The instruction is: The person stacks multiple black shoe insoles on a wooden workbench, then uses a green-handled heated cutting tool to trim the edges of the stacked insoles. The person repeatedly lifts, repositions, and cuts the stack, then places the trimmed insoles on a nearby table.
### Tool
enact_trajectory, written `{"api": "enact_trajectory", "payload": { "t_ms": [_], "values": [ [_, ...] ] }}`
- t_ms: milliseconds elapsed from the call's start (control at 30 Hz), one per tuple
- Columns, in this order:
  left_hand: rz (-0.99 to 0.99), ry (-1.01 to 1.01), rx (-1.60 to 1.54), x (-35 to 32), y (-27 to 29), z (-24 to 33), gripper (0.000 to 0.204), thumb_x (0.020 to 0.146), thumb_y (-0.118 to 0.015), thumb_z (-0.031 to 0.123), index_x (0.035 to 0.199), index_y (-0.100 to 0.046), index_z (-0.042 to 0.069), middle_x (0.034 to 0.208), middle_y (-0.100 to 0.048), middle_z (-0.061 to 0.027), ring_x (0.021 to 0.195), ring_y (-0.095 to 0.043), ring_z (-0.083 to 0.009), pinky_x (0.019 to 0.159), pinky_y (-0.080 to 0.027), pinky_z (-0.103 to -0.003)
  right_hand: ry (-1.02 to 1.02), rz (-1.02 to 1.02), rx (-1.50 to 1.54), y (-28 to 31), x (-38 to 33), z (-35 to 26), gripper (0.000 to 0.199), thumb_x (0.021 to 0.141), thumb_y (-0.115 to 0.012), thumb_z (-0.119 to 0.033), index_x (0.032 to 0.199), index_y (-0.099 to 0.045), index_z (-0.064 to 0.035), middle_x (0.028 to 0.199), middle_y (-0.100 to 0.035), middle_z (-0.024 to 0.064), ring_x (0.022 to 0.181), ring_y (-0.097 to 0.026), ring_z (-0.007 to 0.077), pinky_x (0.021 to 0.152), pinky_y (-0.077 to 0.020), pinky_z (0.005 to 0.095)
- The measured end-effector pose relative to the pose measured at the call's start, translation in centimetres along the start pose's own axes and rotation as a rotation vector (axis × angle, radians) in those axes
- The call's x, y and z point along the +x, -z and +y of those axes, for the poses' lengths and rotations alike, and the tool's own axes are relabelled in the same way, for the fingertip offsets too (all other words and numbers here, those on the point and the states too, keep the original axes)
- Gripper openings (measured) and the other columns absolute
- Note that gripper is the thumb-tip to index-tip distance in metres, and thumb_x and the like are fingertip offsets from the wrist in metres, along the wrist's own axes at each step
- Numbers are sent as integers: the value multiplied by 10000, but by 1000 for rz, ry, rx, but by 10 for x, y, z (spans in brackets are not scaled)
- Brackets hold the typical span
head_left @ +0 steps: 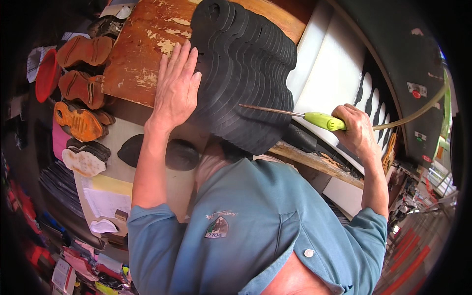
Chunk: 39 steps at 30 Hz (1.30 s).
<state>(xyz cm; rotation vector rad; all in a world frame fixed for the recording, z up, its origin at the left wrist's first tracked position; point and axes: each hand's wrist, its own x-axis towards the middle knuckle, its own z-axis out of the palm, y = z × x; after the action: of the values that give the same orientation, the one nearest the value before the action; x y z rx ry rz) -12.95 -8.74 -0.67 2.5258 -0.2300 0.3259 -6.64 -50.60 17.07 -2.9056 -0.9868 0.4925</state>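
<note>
1. Left hand (176, 88): fingers together, flat against the stack of black sole blanks (246, 69) on the worn wooden board (142, 49), at its right edge.
2. Right hand (355, 129): clamped on green-handled nozzle (322, 120), tip at stack.
3. Blanks judged light, flexible; steady them from the side.

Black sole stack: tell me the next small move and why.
Probably sweep the nozzle tip slowly along the black sole stack. The right hand grips the green-handled air tool, its tip already at the stack's edges, while the left hand lies flat against the stack, steadying it.
</note>
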Motion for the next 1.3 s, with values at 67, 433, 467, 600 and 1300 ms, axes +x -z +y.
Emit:
{"api": "enact_trajectory", "payload": {
  "t_ms": [67,433,467,600,1300],
  "values": [
    [-8,-27,21,2,2,-3,564,1117,-510,209,1639,-442,4,1739,-364,-248,1621,-309,-459,1328,-206,-600,-7,146,55,-6,10,0,241,850,-867,-106,922,-649,-33,842,-713,149,761,-714,340,695,-568,461],
    [-77,81,55,13,2,0,569,1113,-511,195,1645,-424,12,1747,-326,-272,1627,-267,-493,1338,-188,-601,98,216,-5,-13,40,25,212,882,-850,-114,966,-672,-36,850,-706,155,777,-706,354,721,-571,471],
    [-49,66,81,13,-1,1,589,1120,-543,254,1644,-424,13,1743,-330,-277,1625,-269,-496,1337,-197,-594,144,191,39,-15,39,27,210,870,-853,-96,971,-680,-35,856,-710,157,779,-709,355,726,-577,472],
    [35,110,112,14,-7,3,650,1119,-581,354,1665,-408,46,1745,-321,-288,1625,-245,-526,1332,-204,-589,81,278,77,-20,34,46,223,826,-874,-61,979,-711,-59,873,-726,143,794,-726,324,722,-580,458],
    [-77,125,244,29,-11,38,806,1063,-627,558,1713,-379,149,1783,-263,-257,1654,-208,-482,1324,-148,-652,15,245,44,-23,-34,93,252,782,-872,-46,932,-671,-54,795,-689,120,766,-715,304,704,-573,454]
  ]
}}
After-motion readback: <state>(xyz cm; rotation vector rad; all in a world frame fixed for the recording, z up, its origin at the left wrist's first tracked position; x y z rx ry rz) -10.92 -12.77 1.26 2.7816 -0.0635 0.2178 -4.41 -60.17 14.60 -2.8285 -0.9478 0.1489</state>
